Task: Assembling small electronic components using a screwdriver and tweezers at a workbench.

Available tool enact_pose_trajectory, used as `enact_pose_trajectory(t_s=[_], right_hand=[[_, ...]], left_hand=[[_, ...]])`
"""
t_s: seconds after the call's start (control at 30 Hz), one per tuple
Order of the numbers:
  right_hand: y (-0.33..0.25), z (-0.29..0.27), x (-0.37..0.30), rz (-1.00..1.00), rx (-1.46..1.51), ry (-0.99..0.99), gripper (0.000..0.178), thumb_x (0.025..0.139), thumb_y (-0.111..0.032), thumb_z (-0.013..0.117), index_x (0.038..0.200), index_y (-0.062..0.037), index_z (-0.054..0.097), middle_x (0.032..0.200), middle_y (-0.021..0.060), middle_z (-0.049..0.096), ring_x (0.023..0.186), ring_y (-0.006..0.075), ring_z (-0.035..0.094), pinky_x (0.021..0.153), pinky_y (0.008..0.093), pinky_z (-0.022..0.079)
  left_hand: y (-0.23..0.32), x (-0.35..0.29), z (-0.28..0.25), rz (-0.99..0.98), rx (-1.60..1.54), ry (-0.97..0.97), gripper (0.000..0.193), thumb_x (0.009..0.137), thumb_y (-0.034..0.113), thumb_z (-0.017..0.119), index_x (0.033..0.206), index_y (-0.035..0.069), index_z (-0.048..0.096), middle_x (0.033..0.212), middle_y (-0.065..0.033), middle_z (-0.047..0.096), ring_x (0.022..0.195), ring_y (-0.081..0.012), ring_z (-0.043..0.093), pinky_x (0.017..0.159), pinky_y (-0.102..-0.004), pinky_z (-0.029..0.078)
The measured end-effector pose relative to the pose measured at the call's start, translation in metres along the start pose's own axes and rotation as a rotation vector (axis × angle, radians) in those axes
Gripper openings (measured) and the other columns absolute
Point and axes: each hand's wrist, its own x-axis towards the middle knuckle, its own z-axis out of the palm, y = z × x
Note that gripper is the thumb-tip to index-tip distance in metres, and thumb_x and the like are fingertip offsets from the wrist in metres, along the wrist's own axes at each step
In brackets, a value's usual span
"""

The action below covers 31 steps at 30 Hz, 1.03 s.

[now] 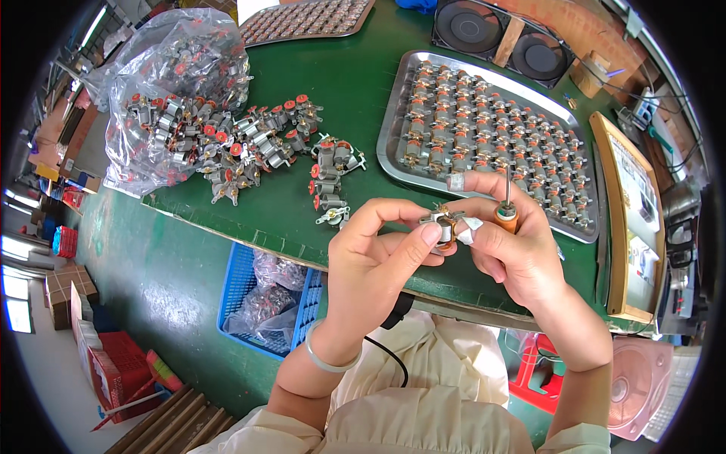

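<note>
Over the near edge of the green table, my left hand [376, 253] pinches a small metal motor [446, 229] between thumb and fingers. My right hand [516, 242] is closed too, its taped thumb and fingers touching the motor's right side. Tucked in that same hand is an orange-handled screwdriver [507, 217], its thin shaft pointing up. White tape wraps the right thumb and a fingertip. Left of the hands, several similar motors [327, 178] with red discs lie in a cluster. Behind the hands, a metal tray [393, 144] carries rows of motors.
A clear plastic bag [125, 144] spills motors onto the green table [355, 83] at left. Another filled tray [302, 21] sits at the far edge. Two black fans [503, 34] stand behind, and a wooden frame [616, 219] at right. Below is a blue crate [240, 284] with bags.
</note>
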Motion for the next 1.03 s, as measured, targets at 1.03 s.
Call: enact_pose_trajectory(t_s=[1.03], right_hand=[[0.002, -0.023, -0.025, -0.205, -0.681, 0.093, 0.064, 0.065, -0.011, 0.075, 0.114, -0.0057, 0.033, 0.099, 0.0132, 0.056, 0.085, 0.0150, 0.059, 0.071, 0.0171, 0.046]], left_hand=[[-0.013, 0.002, 0.002, 0.033, 0.008, -0.062, 0.026, 0.080, 0.000, 0.056, 0.103, -0.003, 0.046, 0.108, -0.0216, 0.052, 0.086, -0.0248, 0.061, 0.067, -0.0287, 0.053]])
